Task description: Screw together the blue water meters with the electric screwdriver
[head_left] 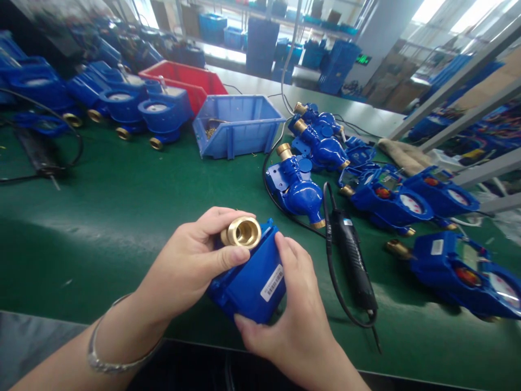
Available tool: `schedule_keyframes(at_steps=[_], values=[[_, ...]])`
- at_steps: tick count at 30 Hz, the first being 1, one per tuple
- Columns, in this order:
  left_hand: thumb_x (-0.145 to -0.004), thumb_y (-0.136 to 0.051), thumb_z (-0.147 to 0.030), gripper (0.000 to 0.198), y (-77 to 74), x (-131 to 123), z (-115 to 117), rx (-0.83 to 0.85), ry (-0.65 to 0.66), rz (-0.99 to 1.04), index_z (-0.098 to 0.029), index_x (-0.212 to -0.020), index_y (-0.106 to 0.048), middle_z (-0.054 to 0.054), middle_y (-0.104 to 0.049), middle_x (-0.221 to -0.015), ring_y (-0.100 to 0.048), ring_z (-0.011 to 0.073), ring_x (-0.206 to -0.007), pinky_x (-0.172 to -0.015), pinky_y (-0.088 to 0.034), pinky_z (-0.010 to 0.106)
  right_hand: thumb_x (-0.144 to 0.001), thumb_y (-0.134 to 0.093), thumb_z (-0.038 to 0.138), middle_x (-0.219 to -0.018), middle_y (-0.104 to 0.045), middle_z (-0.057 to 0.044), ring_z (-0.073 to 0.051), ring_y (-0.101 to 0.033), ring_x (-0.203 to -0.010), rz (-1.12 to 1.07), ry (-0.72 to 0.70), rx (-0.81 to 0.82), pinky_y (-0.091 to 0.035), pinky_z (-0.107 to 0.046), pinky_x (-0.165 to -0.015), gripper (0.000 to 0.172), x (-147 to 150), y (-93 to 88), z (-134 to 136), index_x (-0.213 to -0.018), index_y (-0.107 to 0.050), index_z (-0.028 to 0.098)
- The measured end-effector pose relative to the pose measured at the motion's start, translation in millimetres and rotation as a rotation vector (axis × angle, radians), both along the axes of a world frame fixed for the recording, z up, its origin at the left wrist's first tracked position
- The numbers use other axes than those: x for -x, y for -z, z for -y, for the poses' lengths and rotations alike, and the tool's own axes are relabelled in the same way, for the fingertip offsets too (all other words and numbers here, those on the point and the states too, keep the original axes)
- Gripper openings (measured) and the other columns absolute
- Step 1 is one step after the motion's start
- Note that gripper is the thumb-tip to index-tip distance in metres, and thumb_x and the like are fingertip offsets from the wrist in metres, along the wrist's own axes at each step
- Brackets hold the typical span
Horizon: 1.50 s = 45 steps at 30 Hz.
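A blue water meter [248, 288] with a white barcode label [272, 283] is held between my hands over the front edge of the green bench. My left hand [199, 250] is closed round its brass threaded end [244, 232], which points up toward me. Fingers and thumb of my right hand [291, 304] grip the blue housing from the right side. The meter's far side and underside are hidden. To the right lies a black electric screwdriver [354, 260] with its cord looped beside it.
Several blue meters with brass ends [299, 190] lie at the right, some with open housings [468, 271]. More meters [158, 117] stand at the left. A blue bin [240, 136] with small brass-coloured parts and a red bin [183, 81] sit behind. Another black screwdriver [36, 146] lies far left.
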<state>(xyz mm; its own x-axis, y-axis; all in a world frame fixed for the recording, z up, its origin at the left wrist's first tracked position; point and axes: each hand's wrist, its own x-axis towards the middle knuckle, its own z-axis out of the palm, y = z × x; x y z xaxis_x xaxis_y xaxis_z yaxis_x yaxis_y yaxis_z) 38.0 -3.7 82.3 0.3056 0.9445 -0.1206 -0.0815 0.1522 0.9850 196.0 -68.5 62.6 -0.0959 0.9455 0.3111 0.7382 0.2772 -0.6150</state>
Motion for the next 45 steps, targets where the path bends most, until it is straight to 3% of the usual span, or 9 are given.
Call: schedule_keyframes(at_steps=[14, 22, 26, 29, 31, 34, 38, 40, 45], values=[[-0.066, -0.075, -0.033, 0.031, -2.6, -1.4, 1.1, -0.017, -0.026, -0.08, -0.025, -0.096, -0.069, 0.0, -0.062, -0.095, -0.056, 0.0179, -0.09, -0.082, -0.043, 0.028, -0.055, -0.072, 0.028, -0.13, -0.035, -0.018, -0.034, -0.039, -0.12, 0.002, -0.05, 0.024, -0.04, -0.051, -0.098, 0.098, -5.9, 0.5, -1.1, -0.138, -0.022, 0.014], [-0.066, -0.075, -0.034, 0.029, -0.8, 1.8, 1.6, -0.114, 0.039, -0.126, -0.03, -0.094, -0.071, -0.001, -0.056, -0.099, -0.055, 0.0178, -0.093, -0.082, -0.044, 0.025, -0.054, -0.072, 0.028, -0.13, -0.036, -0.018, -0.035, -0.041, -0.12, -0.021, -0.044, 0.035, -0.04, -0.053, -0.097, 0.099, -5.1, 1.6, -1.9, -0.139, -0.022, 0.016], [-0.068, -0.072, -0.038, 0.031, -2.6, -3.9, 7.7, -0.183, 0.018, -0.218, -0.028, -0.098, -0.07, 0.002, -0.056, -0.1, -0.054, 0.021, -0.097, -0.084, -0.045, 0.03, -0.056, -0.072, 0.024, -0.134, -0.035, -0.017, -0.035, -0.038, -0.125, -0.063, -0.05, 0.07, -0.038, -0.053, -0.1, 0.1, -13.6, 0.8, 0.4, -0.141, -0.021, 0.018], [-0.07, -0.07, -0.04, 0.033, -2.7, -13.3, 16.7, -0.249, -0.014, -0.299, -0.028, -0.101, -0.068, 0.004, -0.055, -0.103, -0.053, 0.0234, -0.101, -0.089, -0.045, 0.035, -0.061, -0.074, 0.035, -0.14, -0.034, -0.014, -0.033, -0.035, -0.129, -0.214, -0.136, 0.247, -0.035, -0.05, -0.103, 0.095, -27.8, -1.0, -0.5, -0.141, -0.025, 0.019], [-0.073, -0.067, -0.04, 0.036, 0.3, -19.2, 24.7, -0.3, -0.011, -0.341, -0.026, -0.107, -0.065, 0.006, -0.055, -0.107, -0.052, 0.025, -0.105, -0.092, -0.043, 0.038, -0.073, -0.064, 0.048, -0.139, -0.039, -0.012, -0.03, -0.04, -0.127, -0.419, -0.127, 0.373, -0.037, -0.047, -0.103, 0.076, -36.0, -0.2, -2.9, -0.137, -0.034, 0.019], [-0.079, -0.06, -0.04, 0.053, 10.1, -24.0, 37.4, -0.331, 0.044, -0.328, -0.026, -0.129, -0.046, 0.009, -0.053, -0.12, -0.046, 0.0273, -0.117, -0.103, -0.035, 0.045, -0.088, -0.043, 0.048, -0.127, -0.053, -0.01, -0.026, -0.053, -0.115, -0.65, 0.086, 0.449, -0.045, -0.042, -0.095, 0.047, -40.9, 5.1, -8.1, -0.126, -0.047, 0.02], [-0.085, -0.051, -0.04, 0.069, 24.3, -21.8, 49.3, -0.331, 0.174, -0.158, -0.028, -0.141, -0.012, 0.012, -0.039, -0.138, -0.037, 0.0273, -0.129, -0.106, -0.031, 0.046, -0.079, -0.059, 0.045, -0.1, -0.065, -0.008, -0.022, -0.063, -0.087, -0.724, 0.219, 0.586, -0.05, -0.034, -0.075, 0.04, -41.6, 13.9, -14.1, -0.108, -0.057, 0.018], [-0.085, -0.051, -0.038, 0.068, 29.2, -17.3, 51.9, -0.448, 0.146, -0.121, -0.027, -0.14, -0.012, 0.013, -0.034, -0.14, -0.033, 0.0283, -0.13, -0.107, -0.03, 0.046, -0.073, -0.067, 0.043, -0.089, -0.067, -0.006, -0.02, -0.063, -0.075, -0.851, 0.253, 0.628, -0.05, -0.029, -0.066, 0.037, -43.8, 18.0, -16.2, -0.098, -0.062, 0.017], [-0.068, -0.059, -0.016, 0.058, 46.5, 0.6, 60.3, -0.838, -0.174, -0.288, -0.029, -0.12, -0.037, 0.005, -0.042, -0.114, -0.036, 0.0255, -0.119, -0.108, -0.024, 0.049, -0.056, -0.077, 0.031, -0.079, -0.069, -0.006, -0.017, -0.062, -0.059, -1.103, 0.333, 0.643, -0.046, -0.024, -0.05, 0.034, -53.8, 31.1, -20.2, -0.085, -0.069, 0.014]])
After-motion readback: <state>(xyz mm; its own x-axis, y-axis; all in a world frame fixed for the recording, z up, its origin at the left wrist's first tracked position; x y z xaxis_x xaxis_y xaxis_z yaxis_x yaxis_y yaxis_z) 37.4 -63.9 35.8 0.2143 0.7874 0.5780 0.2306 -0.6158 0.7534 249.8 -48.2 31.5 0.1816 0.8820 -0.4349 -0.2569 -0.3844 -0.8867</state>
